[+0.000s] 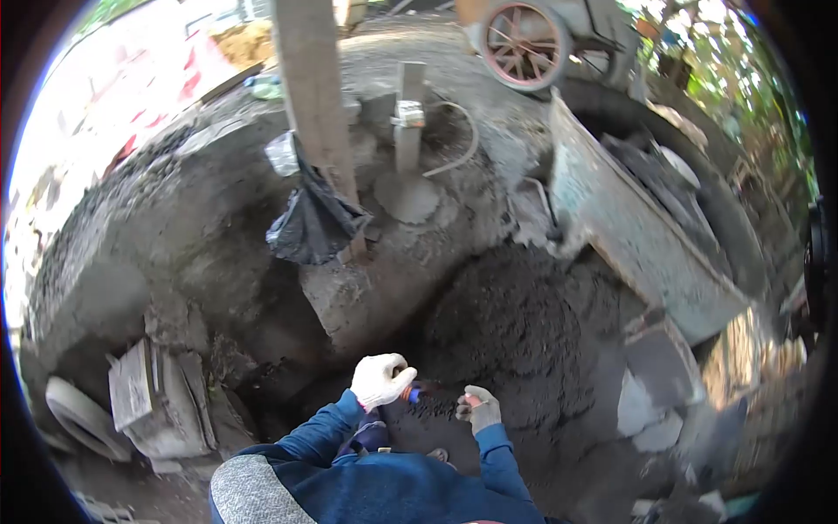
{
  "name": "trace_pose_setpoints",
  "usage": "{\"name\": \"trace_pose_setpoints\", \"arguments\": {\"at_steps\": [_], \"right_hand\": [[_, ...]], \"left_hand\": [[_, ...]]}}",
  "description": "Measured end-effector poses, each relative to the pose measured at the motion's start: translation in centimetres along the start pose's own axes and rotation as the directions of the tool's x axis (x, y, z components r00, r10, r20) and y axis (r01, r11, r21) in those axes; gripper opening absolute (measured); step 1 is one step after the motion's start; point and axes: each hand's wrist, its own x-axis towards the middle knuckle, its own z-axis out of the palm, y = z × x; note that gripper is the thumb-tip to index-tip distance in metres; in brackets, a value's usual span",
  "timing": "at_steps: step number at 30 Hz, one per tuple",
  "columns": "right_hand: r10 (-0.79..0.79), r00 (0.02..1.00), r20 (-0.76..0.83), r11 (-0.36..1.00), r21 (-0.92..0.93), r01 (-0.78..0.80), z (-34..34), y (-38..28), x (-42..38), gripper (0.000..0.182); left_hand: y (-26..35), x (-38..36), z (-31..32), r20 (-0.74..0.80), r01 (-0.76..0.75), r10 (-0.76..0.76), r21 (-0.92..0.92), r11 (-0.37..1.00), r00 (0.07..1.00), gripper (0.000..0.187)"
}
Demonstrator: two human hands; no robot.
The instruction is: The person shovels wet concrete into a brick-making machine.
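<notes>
Left hand [380,382] gloved, orange-and-blue item [411,395] beside its thumb

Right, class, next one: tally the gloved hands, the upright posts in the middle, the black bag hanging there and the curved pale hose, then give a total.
Gloved: 2 (left hand, right hand)
Upright: 2 (tall post, short post)
Black bag: 1
Pale hose: 1
Total: 6

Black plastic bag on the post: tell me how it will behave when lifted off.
The black plastic bag will probably be floppy, since it hangs in loose folds and creases. It looks light for its size, thin and crumpled, though I can't see whether anything is inside. It may catch on the post, which it hangs against.
</notes>
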Motion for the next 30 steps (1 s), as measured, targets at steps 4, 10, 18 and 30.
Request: {"name": "trace_pose_setpoints", "arguments": {"at_steps": [4, 10, 18, 30], "right_hand": [[-0.267, 0.929, 0.256, 0.937, -0.158, 0.313, 10.4, -9.1, 5.2, 0.028], [-0.661, 0.540, 0.521, 0.604, -0.058, 0.795, 30.5, -29.9, 14.4, 0.028], [-0.622, 0.143, 0.770, -0.245, -0.364, 0.898, 58.1, -48.0, 28.2, 0.035], [-0.380, -0.185, 0.906, -0.625, -0.104, 0.774, 80.7, -44.6, 30.1, 0.062]], "left_hand": [[-5.1, 1.3, -3.3, -0.055, 0.178, -0.184, -0.096, 0.979, 0.981, 0.033], [-13.5, 5.0, -8.2, 0.031, 0.287, -0.287, -0.213, 0.934, 0.958, 0.037], [-21.8, 8.0, -12.9, 0.271, 0.393, -0.329, -0.233, 0.889, 0.905, 0.044], [-26.6, 7.6, -14.0, 0.419, 0.537, -0.408, -0.256, 0.804, 0.811, 0.046]]}}
